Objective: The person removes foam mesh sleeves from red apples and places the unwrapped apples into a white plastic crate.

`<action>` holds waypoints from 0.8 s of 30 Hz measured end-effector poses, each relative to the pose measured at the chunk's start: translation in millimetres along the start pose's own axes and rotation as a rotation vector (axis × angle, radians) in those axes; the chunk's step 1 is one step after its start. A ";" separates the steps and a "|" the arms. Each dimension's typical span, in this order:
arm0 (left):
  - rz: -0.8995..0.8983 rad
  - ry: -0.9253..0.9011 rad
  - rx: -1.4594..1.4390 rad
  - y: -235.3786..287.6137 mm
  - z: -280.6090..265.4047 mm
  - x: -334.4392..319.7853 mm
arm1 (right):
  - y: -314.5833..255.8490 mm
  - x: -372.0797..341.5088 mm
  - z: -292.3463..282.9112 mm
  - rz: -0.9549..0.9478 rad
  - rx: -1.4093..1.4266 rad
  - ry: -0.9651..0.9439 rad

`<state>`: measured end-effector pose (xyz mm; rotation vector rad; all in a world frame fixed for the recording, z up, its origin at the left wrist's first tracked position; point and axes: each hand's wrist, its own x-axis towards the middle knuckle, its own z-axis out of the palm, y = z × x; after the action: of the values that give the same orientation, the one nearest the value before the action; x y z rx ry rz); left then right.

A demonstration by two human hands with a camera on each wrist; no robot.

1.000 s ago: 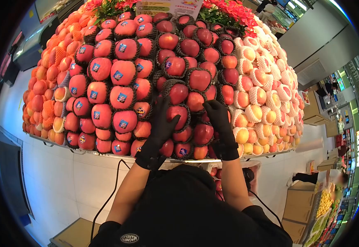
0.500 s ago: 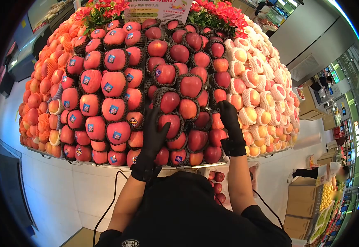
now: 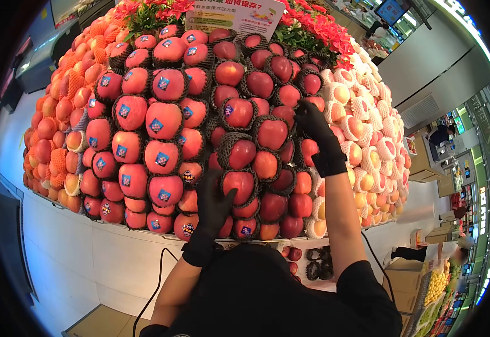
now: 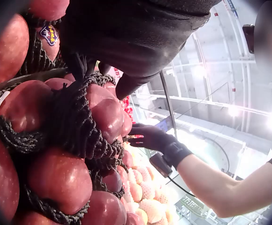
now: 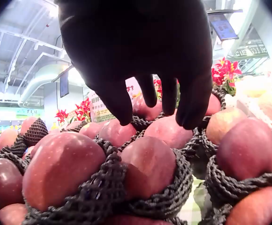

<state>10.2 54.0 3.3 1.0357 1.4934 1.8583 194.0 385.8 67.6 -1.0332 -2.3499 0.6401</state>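
Heap of red apples in black foam nets; all places taken from the printed fruit-storage sign (image 3: 234, 16) at the far side.

Left hand (image 3: 216, 199), gloved: well in front of the sign, against a net-wrapped red apple (image 3: 238, 187), thumb at its skin, other fingers partly hidden. Cannot tell if it grips or just rests there. Right hand (image 5: 136, 51), gloved: in front of the sign and off to its right, nearer to it than the left hand; fingers apart, hanging loose over a closer row of red apples (image 5: 168, 131), nothing held. Contact unclear.

Risks, judged: apples lean on each other, so tugging the one by the left hand could unsettle those between it and the sign, and some may roll toward the person. Right fingertips poking into tight gaps could knock a neighbour loose. Skin looks glossy; a weak pinch may slip. Fruit lifted by its net alone might slide out and bruise. White-netted fruit (image 3: 355, 152), right of the sign, could shift if the right wrist brushes it. Black cable (image 3: 376, 255) hangs by the right arm, on the person's side, far from the sign; might snag during a reach.
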 end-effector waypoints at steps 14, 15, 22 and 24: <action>-0.090 -0.085 0.235 -13.9 -11.6 -7.2 | -15.9 141.4 12.6 -0.262 -0.401 0.047; -0.116 -0.084 0.224 -14.1 -11.9 -8.3 | -17.3 145.7 12.7 -0.305 -0.411 0.028; -0.241 -0.070 0.174 -9.2 -13.9 -14.8 | -11.3 160.9 18.3 -0.260 -0.160 -0.019; -0.212 -0.069 0.180 -12.1 -13.6 -16.2 | -18.2 158.3 20.1 -0.213 -0.170 0.006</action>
<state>7.4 36.5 -13.4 0.9697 1.6829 1.5506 78.3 491.9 101.7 -0.8351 -2.4990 0.3625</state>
